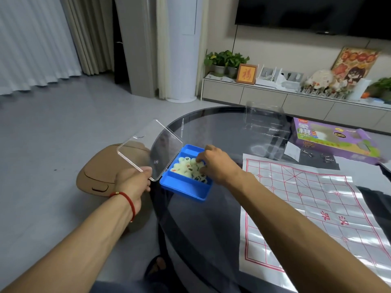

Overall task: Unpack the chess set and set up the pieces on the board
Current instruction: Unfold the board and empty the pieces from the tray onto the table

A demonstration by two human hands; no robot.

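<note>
A blue plastic case (186,190) sits at the left rim of the dark glass table (211,127), its clear lid (148,149) swung open to the left. Inside lie several pale round chess pieces (184,167) with red and black characters. My left hand (132,182) grips the near corner of the lid. My right hand (215,163) reaches into the case, its fingers curled down among the pieces; whether it holds one is hidden. The paper board (306,208) with red grid lines lies unfolded to the right with nothing on it.
The purple game box (330,140) lies at the back right of the table, a clear plastic insert (264,119) behind the board. A tan round stool (101,172) stands on the floor to the left of the table. A TV cabinet runs along the far wall.
</note>
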